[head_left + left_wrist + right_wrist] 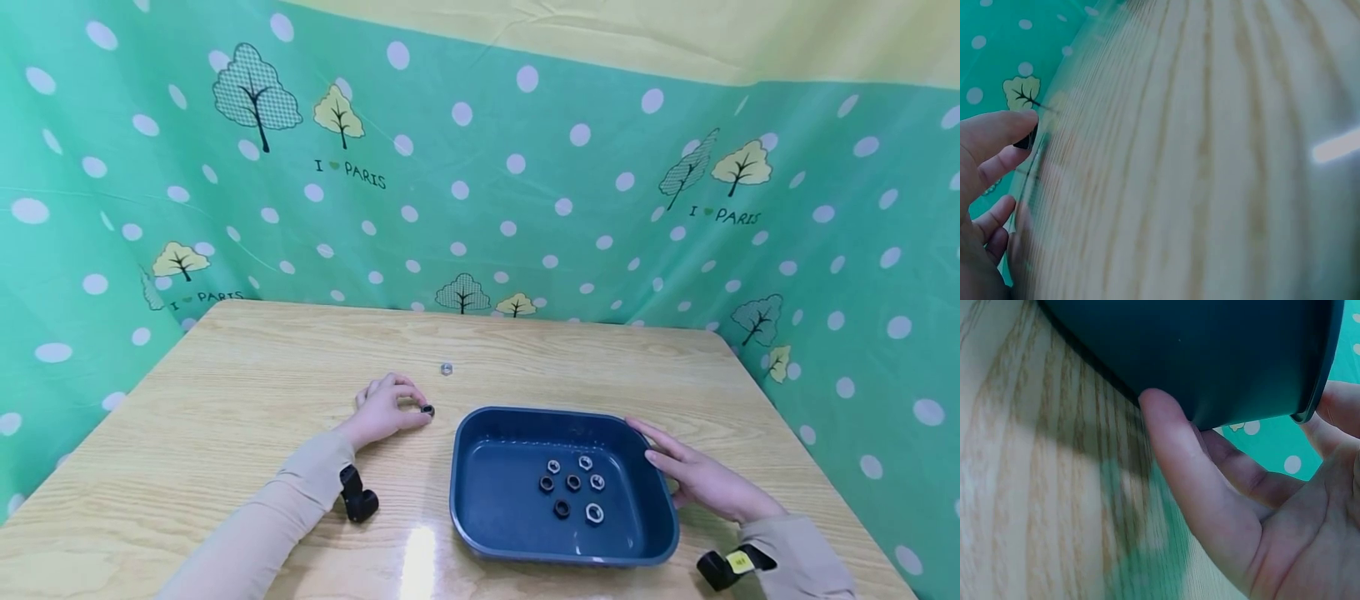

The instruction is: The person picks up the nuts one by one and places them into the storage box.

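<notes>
My left hand (387, 410) pinches a small black nut (427, 410) between thumb and index finger, left of the tray. In the left wrist view, the nut's dark edge (1024, 141) shows between the fingertips, the rest covered by the thumb. A deep blue rectangular tray (480, 546) rests on the table with several hex nuts on its floor, some silver (594, 513), some black (562, 508). My right hand (705, 479) holds the tray's right side at the far corner, with fingers against the outer wall and one at the rim in the right wrist view.
One silver nut (447, 368) lies on the wooden table (262, 367) behind the left hand, off the tray's far left corner. A green dotted curtain (480, 208) hangs along the table's back and sides. Each wrist carries a black camera (358, 497).
</notes>
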Tool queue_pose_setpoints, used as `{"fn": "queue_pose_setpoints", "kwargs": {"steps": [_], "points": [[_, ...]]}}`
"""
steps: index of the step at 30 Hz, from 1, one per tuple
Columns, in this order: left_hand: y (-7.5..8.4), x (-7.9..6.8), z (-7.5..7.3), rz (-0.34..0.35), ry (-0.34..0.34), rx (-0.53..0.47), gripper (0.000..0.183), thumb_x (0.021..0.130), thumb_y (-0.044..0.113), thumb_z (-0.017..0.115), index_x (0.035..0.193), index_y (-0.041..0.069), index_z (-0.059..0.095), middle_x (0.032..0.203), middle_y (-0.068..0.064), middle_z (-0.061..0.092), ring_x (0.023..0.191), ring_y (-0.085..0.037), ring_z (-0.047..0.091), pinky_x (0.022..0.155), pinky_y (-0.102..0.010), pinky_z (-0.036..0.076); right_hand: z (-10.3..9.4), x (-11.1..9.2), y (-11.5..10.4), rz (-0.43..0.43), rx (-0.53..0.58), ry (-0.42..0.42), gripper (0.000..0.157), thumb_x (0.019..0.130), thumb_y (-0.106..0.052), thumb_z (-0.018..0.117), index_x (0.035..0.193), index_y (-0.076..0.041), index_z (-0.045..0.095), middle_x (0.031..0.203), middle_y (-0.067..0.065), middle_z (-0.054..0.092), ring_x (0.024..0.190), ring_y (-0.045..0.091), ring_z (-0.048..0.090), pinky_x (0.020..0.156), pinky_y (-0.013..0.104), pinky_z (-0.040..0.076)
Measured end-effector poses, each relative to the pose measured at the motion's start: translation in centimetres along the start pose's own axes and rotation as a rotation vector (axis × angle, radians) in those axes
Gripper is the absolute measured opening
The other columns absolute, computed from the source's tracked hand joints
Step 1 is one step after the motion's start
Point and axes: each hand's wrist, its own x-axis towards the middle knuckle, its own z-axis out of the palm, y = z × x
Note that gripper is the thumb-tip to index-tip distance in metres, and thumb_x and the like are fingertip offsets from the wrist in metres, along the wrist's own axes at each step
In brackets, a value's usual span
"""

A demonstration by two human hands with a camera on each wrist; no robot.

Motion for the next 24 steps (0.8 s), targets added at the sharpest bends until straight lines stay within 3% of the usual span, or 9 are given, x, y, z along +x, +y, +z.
{"fn": "queue_pose_setpoints", "kwargs": {"steps": [5, 10, 17, 24], "points": [[-0.1, 0.0, -0.2, -0.006, -0.016, -0.027, 0.015, 0.079, 0.031, 0.075, 0.087, 0.02, 0.069, 0.119, -0.009, 0.052, 0.116, -0.038, 0.038, 0.101, -0.059, 0.012, 0.1, 0.0, 0.1, 0.002, -0.013, 0.007, 0.062, 0.103, -0.037, 0.035, 0.153, -0.018, 0.003, 0.154, 0.029, -0.005, 0.129, 0.058, 0.028, 0.078, 0.053, 0.054], [0.2, 0.1, -0.4, -0.004, -0.011, -0.047, 0.015, 0.08, 0.03, 0.073, 0.089, 0.019, 0.069, 0.118, -0.009, 0.057, 0.117, -0.037, 0.044, 0.101, -0.06, 0.019, 0.0, 0.0, 0.3, 0.004, -0.014, 0.013, 0.062, 0.103, -0.037, 0.035, 0.153, -0.018, 0.003, 0.154, 0.028, -0.005, 0.131, 0.059, 0.023, 0.078, 0.054, 0.054], [1.1, 0.3, -0.5, -0.045, -0.036, -0.203, 0.019, 0.083, 0.024, 0.071, 0.094, 0.009, 0.067, 0.124, -0.014, 0.058, 0.118, -0.032, 0.05, 0.099, -0.05, 0.038, -0.1, 0.0, 0.3, 0.012, -0.004, 0.022, 0.062, 0.102, -0.037, 0.035, 0.153, -0.02, 0.004, 0.155, 0.025, -0.008, 0.133, 0.06, 0.014, 0.079, 0.055, 0.053], [1.9, 0.5, -0.9, -0.042, -0.023, -0.195, 0.022, 0.085, 0.026, 0.07, 0.098, 0.008, 0.066, 0.125, -0.014, 0.06, 0.124, -0.037, 0.048, 0.105, -0.051, 0.035, 0.0, 0.1, 0.1, 0.018, -0.02, 0.028, 0.062, 0.102, -0.038, 0.035, 0.153, -0.022, 0.004, 0.156, 0.022, -0.009, 0.134, 0.06, 0.01, 0.079, 0.056, 0.053]]}}
